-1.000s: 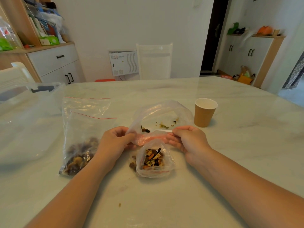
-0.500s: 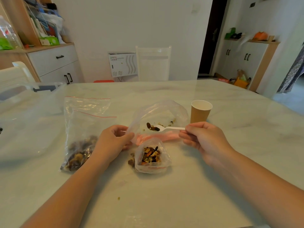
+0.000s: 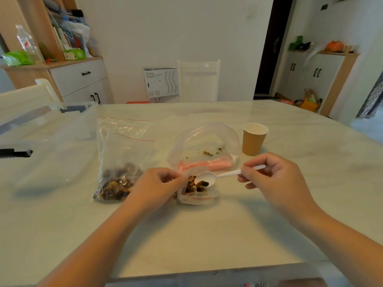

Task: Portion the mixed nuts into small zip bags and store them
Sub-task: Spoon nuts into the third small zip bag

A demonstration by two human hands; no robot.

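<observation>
**Spooning nuts into the small bag**

You are in the filling step. Your left hand (image 3: 157,183) pinches the mouth of the small bag (image 3: 196,193), which sits on the tabletop (image 3: 207,235) right in front of you, and holds it open. Your right hand (image 3: 271,175) has its fingers closed on the handle of the white spoon (image 3: 209,178), whose bowl hangs at the bag's opening with a few nuts (image 3: 202,184) at its lip. The small bag already looks well filled.

Just behind it lies the big bag (image 3: 204,143), nearly empty, with only crumbs left. To the left lies another zip bag (image 3: 122,162) holding nuts at its bottom. A paper cup (image 3: 253,138) stands to the right, and a clear bin (image 3: 51,141) sits at the far left.

Next, tip the spoon so the nuts drop inside the mouth rather than over its edge. Keep the left pinch steady, since the thin film may fold shut. Then judge whether this portion is full enough to seal.
</observation>
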